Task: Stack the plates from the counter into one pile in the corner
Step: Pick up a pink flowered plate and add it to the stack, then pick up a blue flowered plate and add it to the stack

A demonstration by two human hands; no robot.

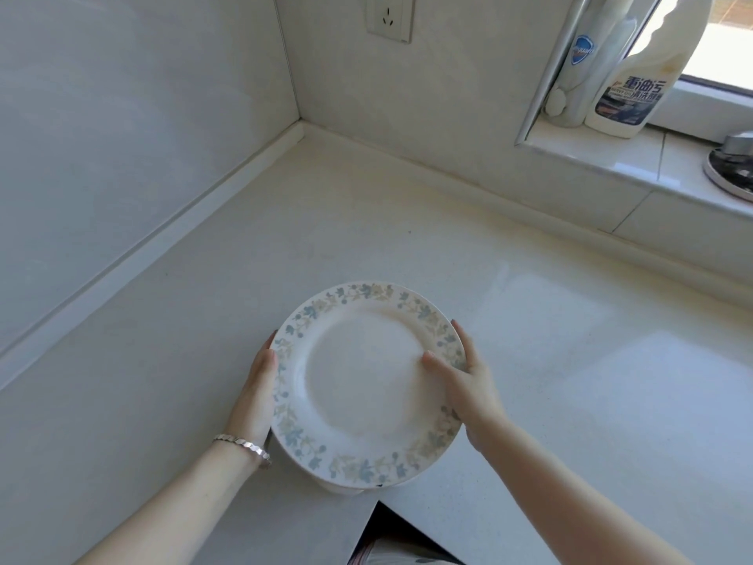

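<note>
A round white plate (362, 385) with a blue and tan flower border is held over the near part of the white counter (346, 238). A second white piece of crockery (340, 490) peeks out from under its near edge. My left hand (256, 395), with a silver bracelet on the wrist, grips the plate's left rim from the side and below. My right hand (464, 381) holds the right rim, thumb lying on the plate's face and fingers round the edge. The counter's corner (303, 130) lies far behind the plate.
Tiled walls meet at the corner, with a wall socket (389, 14) above. On the window sill at the right stand a cleaner bottle (635, 83), a smaller bottle (582, 67) and a round metal object (733, 165). The counter's front edge has a notch (387, 519).
</note>
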